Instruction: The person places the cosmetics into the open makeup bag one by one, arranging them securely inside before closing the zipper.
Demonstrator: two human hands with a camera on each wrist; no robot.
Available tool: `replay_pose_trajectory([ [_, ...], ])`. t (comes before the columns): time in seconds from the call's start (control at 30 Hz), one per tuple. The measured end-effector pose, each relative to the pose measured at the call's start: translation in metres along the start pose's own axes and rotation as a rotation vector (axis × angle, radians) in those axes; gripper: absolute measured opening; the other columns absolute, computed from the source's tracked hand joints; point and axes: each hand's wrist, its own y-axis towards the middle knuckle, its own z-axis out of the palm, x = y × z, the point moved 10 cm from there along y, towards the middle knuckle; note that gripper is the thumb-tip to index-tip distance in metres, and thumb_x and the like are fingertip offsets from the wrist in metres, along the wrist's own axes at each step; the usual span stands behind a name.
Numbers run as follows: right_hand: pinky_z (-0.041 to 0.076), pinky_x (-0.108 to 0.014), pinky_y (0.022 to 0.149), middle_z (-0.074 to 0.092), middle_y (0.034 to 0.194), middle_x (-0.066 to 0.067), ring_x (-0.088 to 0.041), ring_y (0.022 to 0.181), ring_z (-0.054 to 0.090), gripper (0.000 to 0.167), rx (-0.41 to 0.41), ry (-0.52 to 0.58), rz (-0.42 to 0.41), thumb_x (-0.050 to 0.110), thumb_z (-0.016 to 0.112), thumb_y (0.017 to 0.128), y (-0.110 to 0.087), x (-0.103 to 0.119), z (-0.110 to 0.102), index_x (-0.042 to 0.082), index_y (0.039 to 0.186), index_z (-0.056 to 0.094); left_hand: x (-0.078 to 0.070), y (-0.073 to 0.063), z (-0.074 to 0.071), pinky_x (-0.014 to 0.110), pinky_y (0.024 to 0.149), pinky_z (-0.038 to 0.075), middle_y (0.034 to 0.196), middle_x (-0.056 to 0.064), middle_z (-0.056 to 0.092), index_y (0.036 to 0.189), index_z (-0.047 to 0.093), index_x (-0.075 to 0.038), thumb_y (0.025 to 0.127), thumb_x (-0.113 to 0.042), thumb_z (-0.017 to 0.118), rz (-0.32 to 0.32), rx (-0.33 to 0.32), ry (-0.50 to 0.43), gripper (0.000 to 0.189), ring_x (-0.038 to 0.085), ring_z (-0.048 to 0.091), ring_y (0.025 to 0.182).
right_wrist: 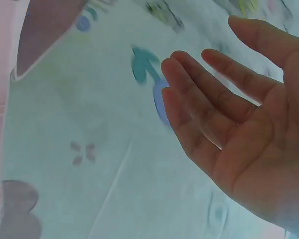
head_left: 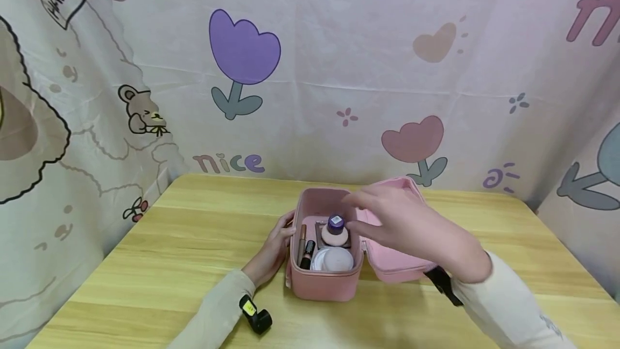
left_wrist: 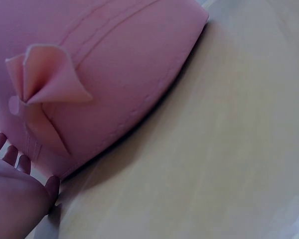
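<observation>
A pink cosmetic case (head_left: 325, 287) stands on the table with its lid (head_left: 394, 263) swung out to the right. Inside lie a brown pencil-like stick (head_left: 302, 244), a black tube (head_left: 307, 255), a round white container (head_left: 338, 259) and a small purple-capped jar (head_left: 336, 224) above a pale round puff (head_left: 335, 236). A flat brown-framed item is partly hidden beneath the puff. My left hand (head_left: 273, 252) rests against the case's left side, below a pink bow (left_wrist: 55, 74) in the left wrist view. Over the case's right edge hovers my right hand (head_left: 402, 222), fingers loosely spread, holding nothing.
The wooden table (head_left: 194, 230) extends around the case. A patterned cloth (head_left: 310, 69) hangs behind it and along both sides. Black wrist straps (head_left: 256, 316) sit over pale sleeves (head_left: 218, 306).
</observation>
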Motion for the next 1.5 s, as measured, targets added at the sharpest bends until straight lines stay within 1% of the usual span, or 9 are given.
replay_pose_trajectory([
  [0.1,0.051,-0.033,0.081,0.066,0.108,0.007,-0.010,0.095,0.062,0.034,-0.164,0.020,0.036,0.008,0.076,0.081,-0.032,-0.015,-0.019,0.013,0.113,0.067,0.000,0.000,0.001,0.049,0.113,0.008,0.154,0.022,0.018,0.151,0.020,-0.003,0.090,-0.025,0.045,-0.003,0.000,0.008,0.069,0.039,0.018,0.140],
  [0.3,0.045,-0.020,0.078,0.067,0.114,0.000,-0.019,0.098,0.062,0.035,-0.348,0.079,0.355,0.013,0.073,0.085,-0.096,-0.075,-0.037,0.015,0.119,0.067,0.005,-0.003,0.004,0.051,0.113,0.007,0.155,0.022,0.016,0.151,0.018,-0.003,0.090,-0.024,0.044,-0.031,0.002,0.009,0.069,0.039,0.016,0.141],
  [0.53,0.049,-0.021,0.075,0.059,0.126,-0.019,-0.040,0.106,0.060,0.041,-0.279,0.281,0.601,0.026,0.059,0.096,-0.114,-0.147,-0.020,0.003,0.130,0.057,0.002,-0.003,-0.001,0.047,0.112,0.011,0.155,0.020,0.019,0.151,0.021,-0.005,0.089,-0.025,0.045,-0.012,-0.030,0.011,0.069,0.038,0.020,0.139],
  [0.7,0.047,-0.041,0.090,0.054,0.129,-0.023,-0.037,0.116,0.051,0.050,-0.271,0.383,0.668,0.030,0.053,0.099,-0.113,-0.172,0.002,-0.003,0.136,0.048,0.000,-0.004,-0.003,0.046,0.112,0.012,0.154,0.021,0.021,0.151,0.022,-0.005,0.088,-0.026,0.045,-0.005,-0.034,0.008,0.070,0.037,0.020,0.140],
  [0.8,0.046,-0.034,0.089,0.051,0.130,-0.025,-0.038,0.120,0.047,0.053,-0.291,0.438,0.705,0.032,0.050,0.100,-0.114,-0.183,0.012,-0.005,0.139,0.043,0.001,-0.003,-0.003,0.045,0.112,0.012,0.154,0.019,0.020,0.151,0.022,-0.005,0.089,-0.025,0.045,-0.010,-0.034,0.018,0.069,0.037,0.019,0.140],
  [0.93,0.048,-0.018,0.083,0.046,0.135,-0.029,-0.041,0.122,0.046,0.057,-0.282,0.553,0.695,0.031,0.048,0.101,-0.114,-0.190,0.024,-0.008,0.142,0.036,0.002,-0.002,-0.002,0.044,0.111,0.013,0.155,0.019,0.019,0.151,0.022,-0.005,0.089,-0.025,0.044,-0.014,-0.035,0.027,0.069,0.036,0.019,0.140],
  [1.17,0.047,-0.022,0.086,0.024,0.148,-0.033,-0.025,0.124,0.045,0.070,-0.168,0.908,0.666,0.029,0.044,0.102,-0.120,-0.204,0.053,-0.004,0.152,0.006,0.001,-0.001,-0.001,0.044,0.111,0.013,0.155,0.019,0.018,0.151,0.020,-0.005,0.089,-0.025,0.043,-0.005,-0.029,0.022,0.069,0.037,0.018,0.140],
  [1.3,0.048,-0.029,0.090,0.033,0.147,-0.021,-0.010,0.115,0.053,0.068,-0.040,1.140,0.528,0.022,0.039,0.104,-0.123,-0.200,0.071,-0.003,0.152,-0.002,0.001,-0.001,-0.002,0.047,0.112,0.010,0.155,0.019,0.018,0.151,0.021,-0.005,0.090,-0.024,0.044,-0.006,-0.028,0.017,0.069,0.037,0.016,0.141],
  [1.5,0.042,-0.034,0.101,0.045,0.144,0.005,-0.017,0.128,0.048,0.058,0.139,1.453,0.222,0.009,0.038,0.102,-0.128,-0.183,0.079,0.023,0.155,0.017,0.002,-0.002,-0.001,0.050,0.113,0.007,0.155,0.019,0.018,0.151,0.021,-0.005,0.090,-0.024,0.044,-0.008,-0.027,0.012,0.069,0.037,0.015,0.141],
])
